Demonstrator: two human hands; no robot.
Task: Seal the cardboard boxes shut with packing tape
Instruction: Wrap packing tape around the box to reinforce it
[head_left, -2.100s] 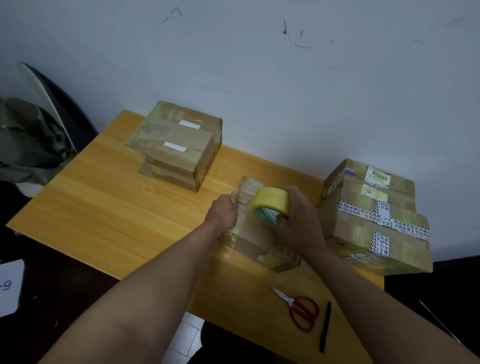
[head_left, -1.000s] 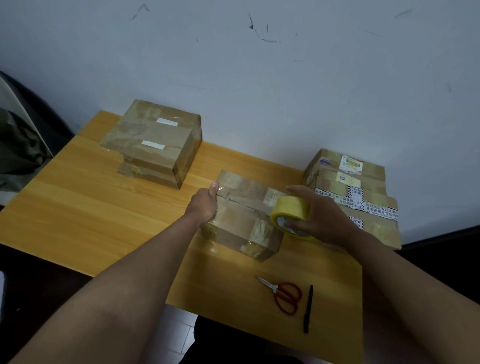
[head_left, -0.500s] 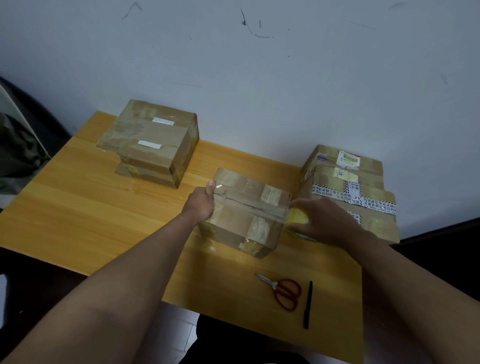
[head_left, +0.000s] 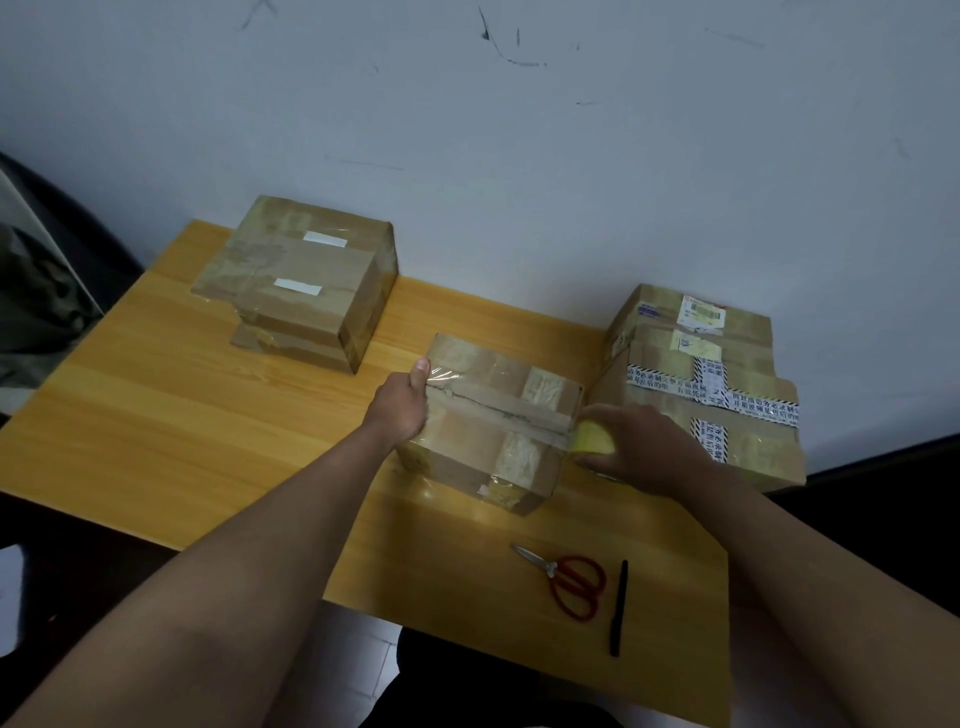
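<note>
My left hand (head_left: 400, 410) presses the clear tape end onto the left edge of the middle box (head_left: 493, 421) at frame centre | my right hand (head_left: 644, 447) grips the yellow tape roll (head_left: 592, 439) at that box's right edge | scissors (head_left: 566, 577) and pen (head_left: 619, 608) lower right on the table (head_left: 182, 415)

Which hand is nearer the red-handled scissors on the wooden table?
Right. The right hand grips the yellow tape roll at the middle cardboard box's right edge, directly behind the red-handled scissors. The left hand holds the box's far left end.
</note>
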